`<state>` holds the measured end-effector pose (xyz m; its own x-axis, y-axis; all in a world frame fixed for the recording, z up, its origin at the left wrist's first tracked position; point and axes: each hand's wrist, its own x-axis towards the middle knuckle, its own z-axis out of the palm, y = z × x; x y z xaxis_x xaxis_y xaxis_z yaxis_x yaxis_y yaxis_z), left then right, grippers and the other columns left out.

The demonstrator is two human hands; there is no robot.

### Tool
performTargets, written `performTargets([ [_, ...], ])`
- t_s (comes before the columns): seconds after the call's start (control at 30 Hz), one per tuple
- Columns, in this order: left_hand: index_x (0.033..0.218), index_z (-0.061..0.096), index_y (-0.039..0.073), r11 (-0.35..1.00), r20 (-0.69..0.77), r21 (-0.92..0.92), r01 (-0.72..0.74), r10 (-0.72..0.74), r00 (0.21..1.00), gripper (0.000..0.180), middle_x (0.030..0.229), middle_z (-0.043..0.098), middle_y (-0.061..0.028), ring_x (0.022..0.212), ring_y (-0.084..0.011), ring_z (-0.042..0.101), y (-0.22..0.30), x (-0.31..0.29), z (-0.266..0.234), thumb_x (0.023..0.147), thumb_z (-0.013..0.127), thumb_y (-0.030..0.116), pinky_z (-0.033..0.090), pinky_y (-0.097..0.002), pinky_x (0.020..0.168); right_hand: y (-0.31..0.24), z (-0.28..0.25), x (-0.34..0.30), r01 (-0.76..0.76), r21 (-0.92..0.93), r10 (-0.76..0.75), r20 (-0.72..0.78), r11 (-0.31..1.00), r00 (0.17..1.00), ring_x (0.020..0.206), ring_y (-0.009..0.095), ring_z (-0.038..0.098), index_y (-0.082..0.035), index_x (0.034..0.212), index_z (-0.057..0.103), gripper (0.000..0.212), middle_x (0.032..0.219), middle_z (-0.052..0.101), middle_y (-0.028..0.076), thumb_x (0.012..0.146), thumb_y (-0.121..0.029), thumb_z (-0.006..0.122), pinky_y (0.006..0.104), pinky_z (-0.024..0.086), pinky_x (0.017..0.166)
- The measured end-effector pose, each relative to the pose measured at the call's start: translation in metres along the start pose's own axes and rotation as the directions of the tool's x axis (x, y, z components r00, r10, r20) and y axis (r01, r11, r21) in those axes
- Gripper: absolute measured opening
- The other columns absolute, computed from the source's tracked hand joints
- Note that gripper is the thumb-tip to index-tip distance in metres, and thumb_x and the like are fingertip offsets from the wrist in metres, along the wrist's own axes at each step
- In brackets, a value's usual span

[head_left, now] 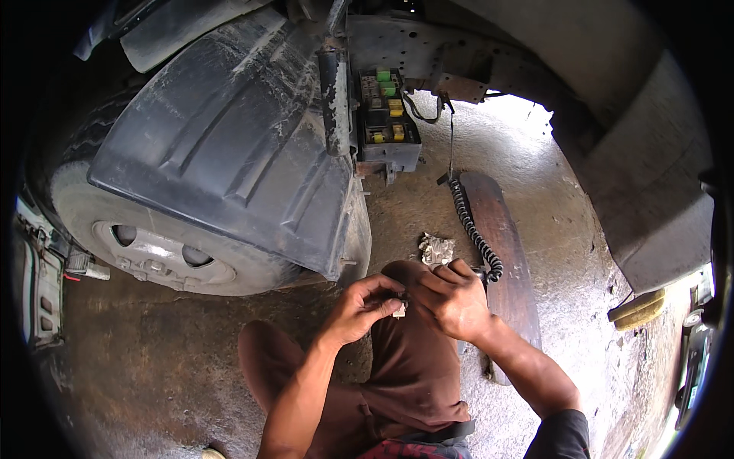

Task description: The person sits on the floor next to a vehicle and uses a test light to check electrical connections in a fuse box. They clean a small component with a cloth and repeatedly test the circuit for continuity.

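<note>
Above my brown-trousered knee, my left hand pinches a small white piece between thumb and fingertips. It is too small to tell its kind. Close by on the right, my right hand is closed, knuckles up, its fingertips pointing toward the left hand. What those fingers hold is hidden from view. A black coiled cable runs down to just behind the right hand. Beyond both hands, an uncovered fuse box with green and yellow fuses or relays is mounted on the vehicle frame.
A dark mudguard arches over a large wheel at the left. A dark wooden plank lies on the wet-looking concrete floor, beside a crumpled pale wrapper. Vehicle bodywork overhangs the right side.
</note>
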<state>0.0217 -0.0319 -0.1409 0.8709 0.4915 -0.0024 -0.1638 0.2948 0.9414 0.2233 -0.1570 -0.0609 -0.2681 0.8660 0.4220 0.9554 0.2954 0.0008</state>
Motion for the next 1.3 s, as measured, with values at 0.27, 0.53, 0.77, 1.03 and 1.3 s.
performTargets([
  [0.27,0.123,0.072,0.001,1.000,-0.009,0.006,0.016,-0.015,1.000,0.027,0.110,0.075,-0.0033,0.101,-0.0092,0.071,-0.002,0.000,-0.001,0.101,0.080,0.014,0.058,-0.0273,0.092,0.002,0.001,-0.003,0.048,-0.024,-0.049,-0.023,0.999,0.999,0.089,0.016,0.063,-0.014,0.102,0.081,0.029,0.094,0.065,-0.004,0.076,-0.027,0.081,0.0358,0.047,0.081],
  [0.53,0.124,0.072,0.002,0.999,-0.016,0.018,0.037,-0.037,0.999,0.028,0.108,0.074,-0.0008,0.098,-0.0076,0.069,-0.003,-0.001,0.000,0.101,0.080,0.014,0.057,-0.0253,0.089,0.006,-0.002,-0.002,0.056,-0.026,-0.056,-0.012,0.998,0.998,0.087,0.015,0.063,-0.016,0.103,0.081,0.031,0.092,0.063,-0.004,0.075,-0.028,0.083,0.0359,0.047,0.081],
  [0.77,0.125,0.071,0.000,1.000,0.001,-0.006,0.013,-0.013,1.000,0.028,0.110,0.074,-0.0019,0.100,-0.0087,0.071,0.000,-0.001,0.003,0.102,0.079,0.014,0.058,-0.0248,0.089,-0.001,-0.009,-0.004,0.041,-0.010,-0.041,-0.027,0.999,0.999,0.087,0.016,0.066,-0.015,0.106,0.081,0.036,0.099,0.069,-0.004,0.071,-0.025,0.085,0.0341,0.048,0.082],
  [1.03,0.123,0.072,-0.001,1.000,-0.019,-0.001,-0.006,0.006,1.000,0.025,0.114,0.075,-0.0036,0.102,-0.0100,0.072,0.002,-0.004,0.006,0.101,0.078,0.010,0.059,-0.0266,0.092,0.007,-0.009,-0.003,0.020,-0.039,-0.019,0.021,0.999,1.000,0.087,0.017,0.065,-0.015,0.102,0.080,0.029,0.099,0.068,-0.003,0.076,-0.028,0.082,0.0366,0.048,0.082],
  [1.3,0.123,0.071,-0.001,0.997,-0.003,-0.060,0.046,-0.046,0.999,0.025,0.114,0.075,-0.0048,0.102,-0.0104,0.072,-0.001,-0.009,0.004,0.101,0.078,0.009,0.060,-0.0269,0.092,-0.001,-0.005,-0.005,0.045,0.042,-0.046,0.021,0.998,0.999,0.085,0.016,0.065,-0.015,0.104,0.081,0.034,0.101,0.070,-0.003,0.071,-0.024,0.084,0.0363,0.048,0.082],
])
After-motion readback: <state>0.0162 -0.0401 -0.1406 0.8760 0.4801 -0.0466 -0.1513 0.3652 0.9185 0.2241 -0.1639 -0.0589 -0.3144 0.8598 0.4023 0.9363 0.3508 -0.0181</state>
